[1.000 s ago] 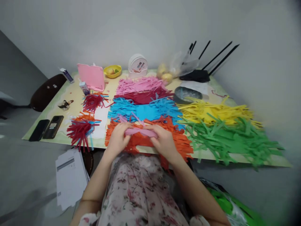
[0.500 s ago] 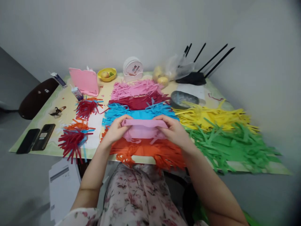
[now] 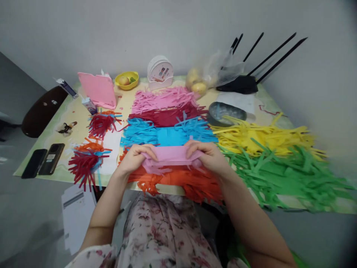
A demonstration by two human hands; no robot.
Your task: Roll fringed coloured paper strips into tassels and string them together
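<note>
Stretched wider than a second ago, when it was bunched into a narrow roll, the thin lilac-pink fringed sheet (image 3: 173,154) now shows a flat band between the hands, which have moved farther apart and away from the table's front edge. It is held just above the flat orange fringed sheets (image 3: 175,178), whose strips spill toward that edge, with the bright blue fringed sheets (image 3: 169,137) just beyond. The left hand (image 3: 136,159) has its thumb and fingers pinched on the sheet's left end, and the right hand (image 3: 206,156) clamps the right end likewise, though how each hidden fingertip sits cannot be told. Soft cut strips droop below the band near both hands. Judging by its folds and slight sheen, the sheet is very light and limp, perhaps tissue or thin cloth; it probably slides little but creases readily, and a hard pull could tear it. The uncut middle band, taken near its two ends, looks the safest place to grip, since single strips would likely stretch or rip. To the right lie yellow fringed sheets (image 3: 262,136) and green fringed sheets (image 3: 281,169), well apart from the held sheet.
</note>
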